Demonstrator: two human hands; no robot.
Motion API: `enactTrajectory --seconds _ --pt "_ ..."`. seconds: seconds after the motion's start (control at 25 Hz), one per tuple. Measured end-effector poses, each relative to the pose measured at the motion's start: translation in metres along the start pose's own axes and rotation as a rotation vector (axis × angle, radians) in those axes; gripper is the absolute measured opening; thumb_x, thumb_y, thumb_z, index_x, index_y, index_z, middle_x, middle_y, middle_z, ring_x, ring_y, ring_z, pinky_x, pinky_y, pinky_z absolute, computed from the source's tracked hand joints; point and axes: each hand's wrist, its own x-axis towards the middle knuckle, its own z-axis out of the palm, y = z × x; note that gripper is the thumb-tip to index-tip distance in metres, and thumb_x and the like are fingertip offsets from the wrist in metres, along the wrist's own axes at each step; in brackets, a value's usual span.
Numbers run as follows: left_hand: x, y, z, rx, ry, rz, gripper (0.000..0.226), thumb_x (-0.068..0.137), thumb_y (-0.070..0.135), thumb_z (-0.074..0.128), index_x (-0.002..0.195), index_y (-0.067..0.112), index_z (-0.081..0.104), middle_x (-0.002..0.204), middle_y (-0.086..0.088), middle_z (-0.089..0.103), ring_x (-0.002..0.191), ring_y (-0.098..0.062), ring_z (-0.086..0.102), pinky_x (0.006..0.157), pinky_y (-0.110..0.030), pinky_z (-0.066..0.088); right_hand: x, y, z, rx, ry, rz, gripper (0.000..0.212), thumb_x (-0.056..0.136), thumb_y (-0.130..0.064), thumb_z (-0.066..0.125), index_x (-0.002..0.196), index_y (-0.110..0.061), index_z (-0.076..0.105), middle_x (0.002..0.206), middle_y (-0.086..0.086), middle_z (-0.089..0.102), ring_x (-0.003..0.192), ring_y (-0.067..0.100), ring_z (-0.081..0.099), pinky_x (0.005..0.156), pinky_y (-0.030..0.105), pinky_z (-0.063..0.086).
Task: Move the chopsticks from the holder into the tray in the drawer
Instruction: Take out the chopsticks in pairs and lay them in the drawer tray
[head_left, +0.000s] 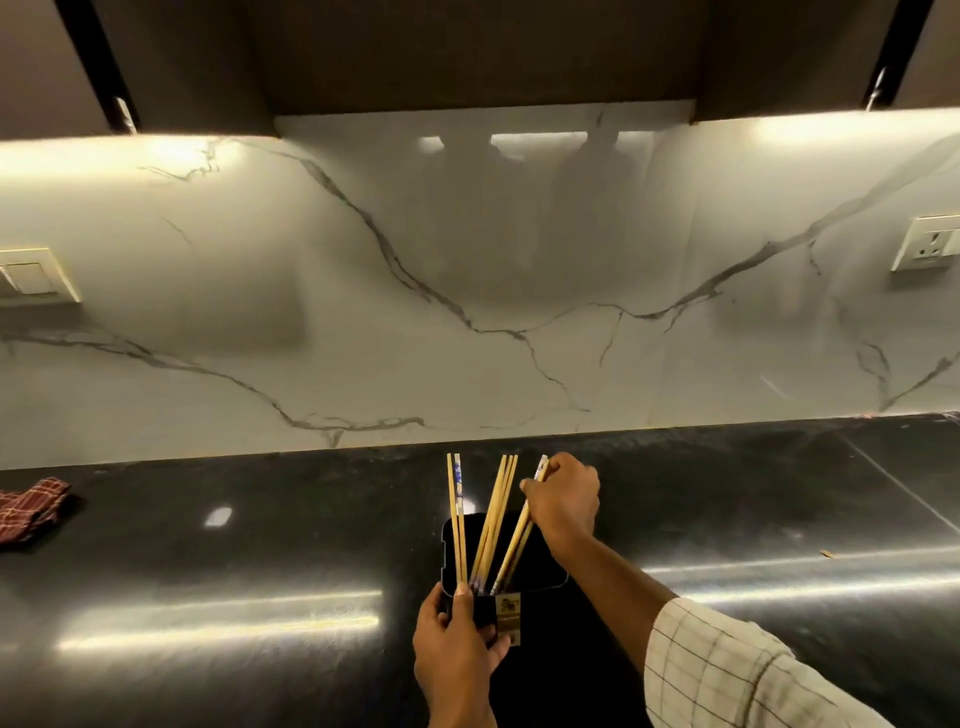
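Note:
A black holder (467, 545) stands on the dark countertop near its front edge, with a gold label on its near side. Several light wooden chopsticks (493, 519) stick up out of it, fanned apart; some have blue patterned tops. My left hand (457, 649) wraps around the holder's near lower part. My right hand (563, 499) is closed around the upper ends of the rightmost pair of chopsticks (519, 540), whose tips are still inside the holder. No drawer or tray is in view.
The glossy black countertop (727, 519) runs left to right below a white marble backsplash. A red checked cloth (28, 509) lies at the far left. Wall switches (31, 275) and a socket (930, 249) sit on the backsplash.

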Motion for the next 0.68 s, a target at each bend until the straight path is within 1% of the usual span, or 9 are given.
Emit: enactTrajectory --seconds 0.04,0.08,0.16,0.24,0.32,0.4,0.48,0.56,0.68 --pt "0.000 -0.001 0.000 0.012 0.005 0.006 0.042 0.100 0.023 0.064 0.141 0.018 0.056 0.130 -0.021 0.061 0.092 -0.038 0.069 0.062 -0.044 0.063 0.000 0.002 0.001 -0.008 0.010 0.005 0.019 0.087 -0.015 0.080 0.098 -0.017 0.065 0.107 0.002 0.061 0.075 0.013 0.064 0.051 0.018 0.042" --pt "0.000 -0.001 0.001 0.021 0.007 0.014 0.042 0.100 0.024 0.064 0.141 0.018 0.057 0.131 -0.021 0.060 0.093 -0.039 0.069 0.062 -0.044 0.063 0.000 0.003 0.002 -0.013 0.012 0.005 0.019 0.087 -0.015 0.080 0.097 -0.017 0.064 0.104 0.003 0.064 0.074 0.013 0.063 0.051 0.019 0.041" --pt "0.000 0.000 0.001 0.025 0.004 0.003 0.043 0.100 0.026 0.064 0.142 0.019 0.056 0.134 -0.020 0.059 0.098 -0.040 0.068 0.063 -0.045 0.063 0.000 0.002 0.002 -0.012 0.022 0.011 0.016 0.087 -0.015 0.079 0.090 -0.019 0.064 0.092 0.002 0.069 0.072 0.012 0.064 0.054 0.023 0.046" --pt "0.002 0.001 0.001 0.014 -0.005 -0.023 0.046 0.100 0.026 0.064 0.144 0.020 0.053 0.137 -0.019 0.057 0.103 -0.042 0.067 0.069 -0.048 0.063 -0.001 -0.003 0.000 0.010 0.045 0.013 0.020 0.086 -0.015 0.080 0.082 -0.023 0.062 0.082 -0.001 0.068 0.071 0.013 0.068 0.059 0.030 0.058" --pt "0.003 0.002 0.001 0.009 -0.010 -0.028 0.047 0.100 0.025 0.064 0.146 0.019 0.052 0.139 -0.020 0.056 0.106 -0.043 0.066 0.075 -0.053 0.062 -0.002 -0.009 -0.007 0.067 0.043 -0.006 0.025 0.085 -0.015 0.081 0.076 -0.027 0.061 0.081 0.000 0.070 0.072 0.018 0.074 0.068 0.039 0.066" --pt "0.002 0.000 0.001 -0.004 -0.021 -0.019 0.049 0.100 0.024 0.063 0.147 0.019 0.050 0.140 -0.021 0.056 0.109 -0.044 0.065 0.082 -0.058 0.061 -0.005 -0.016 -0.019 0.111 0.039 -0.065 0.029 0.082 -0.015 0.084 0.074 -0.029 0.060 0.080 -0.001 0.071 0.071 0.018 0.076 0.069 0.040 0.067" --pt "0.000 -0.002 0.001 -0.005 -0.023 -0.007 0.050 0.101 0.023 0.062 0.148 0.020 0.049 0.140 -0.022 0.056 0.111 -0.043 0.065 0.085 -0.060 0.059 -0.008 -0.025 -0.035 0.136 0.040 -0.152 0.024 0.082 -0.014 0.085 0.079 -0.027 0.065 0.078 -0.002 0.071 0.067 0.015 0.076 0.066 0.038 0.067" --pt "-0.003 -0.002 0.000 0.001 -0.021 0.002 0.050 0.101 0.022 0.061 0.149 0.021 0.048 0.140 -0.021 0.057 0.110 -0.041 0.066 0.085 -0.060 0.059 -0.014 -0.036 -0.056 0.164 0.046 -0.237 0.018 0.084 -0.012 0.084 0.089 -0.022 0.070 0.079 -0.003 0.072 0.065 0.011 0.076 0.063 0.033 0.067" --pt "-0.007 0.000 -0.001 0.009 -0.027 0.003 0.049 0.101 0.022 0.061 0.148 0.020 0.048 0.136 -0.020 0.060 0.108 -0.038 0.067 0.087 -0.059 0.059 -0.026 -0.050 -0.091 0.248 0.040 -0.336 0.016 0.086 -0.010 0.082 0.097 -0.017 0.072 0.082 0.000 0.075 0.067 0.011 0.077 0.064 0.032 0.067"
